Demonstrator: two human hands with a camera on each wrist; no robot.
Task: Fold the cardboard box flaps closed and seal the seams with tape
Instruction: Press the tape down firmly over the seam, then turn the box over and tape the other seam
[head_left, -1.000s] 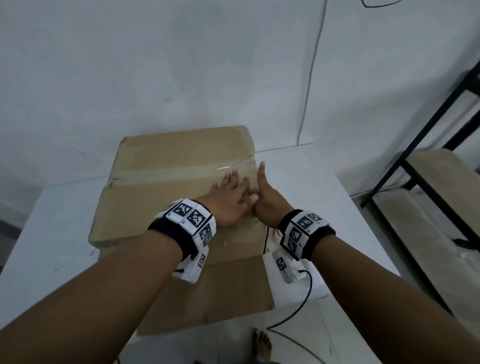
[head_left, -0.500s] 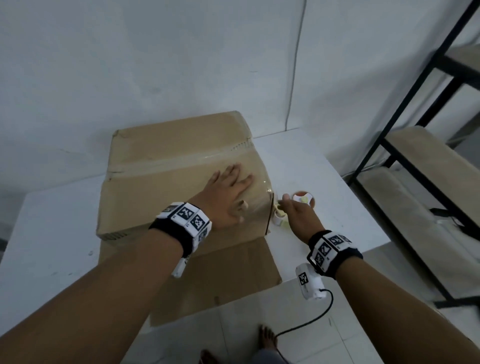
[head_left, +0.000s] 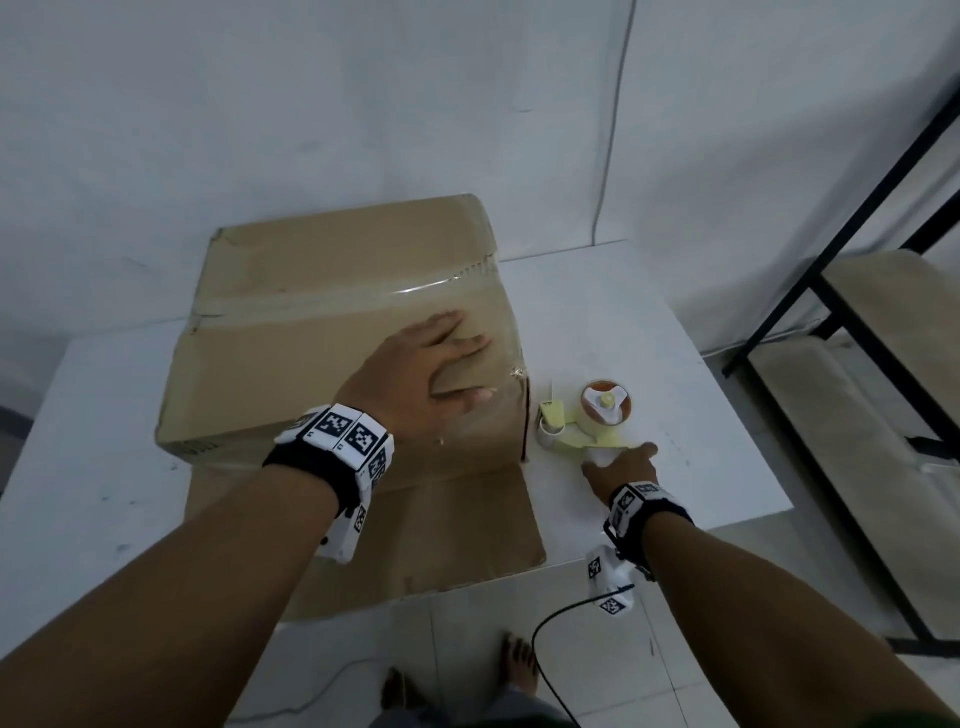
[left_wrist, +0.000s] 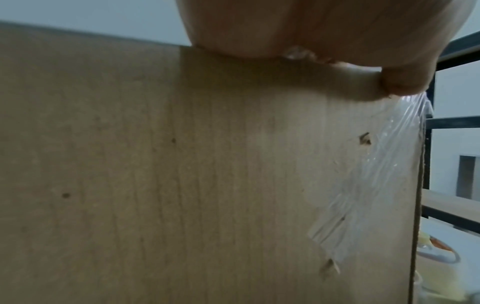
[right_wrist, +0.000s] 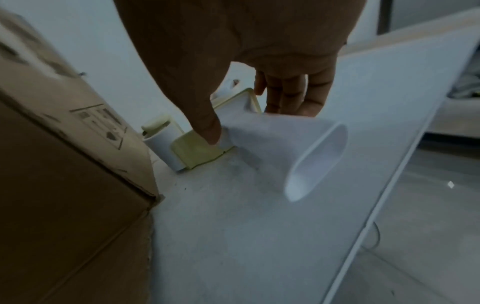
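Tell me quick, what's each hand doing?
Left hand: open, flat on the cardboard box.
Right hand: closing around the tape dispenser's handle.

We can read no words, brands or numbers anywhere. The cardboard box (right_wrist: 85, 127) carries printed handling symbols on its side — left of the right wrist frame, too blurred to make out — and the wristbands (head_left: 337, 431) show black-and-white square code markers.

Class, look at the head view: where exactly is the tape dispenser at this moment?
The tape dispenser lies on the white table, just right of the cardboard box; the right hand is at its white handle.
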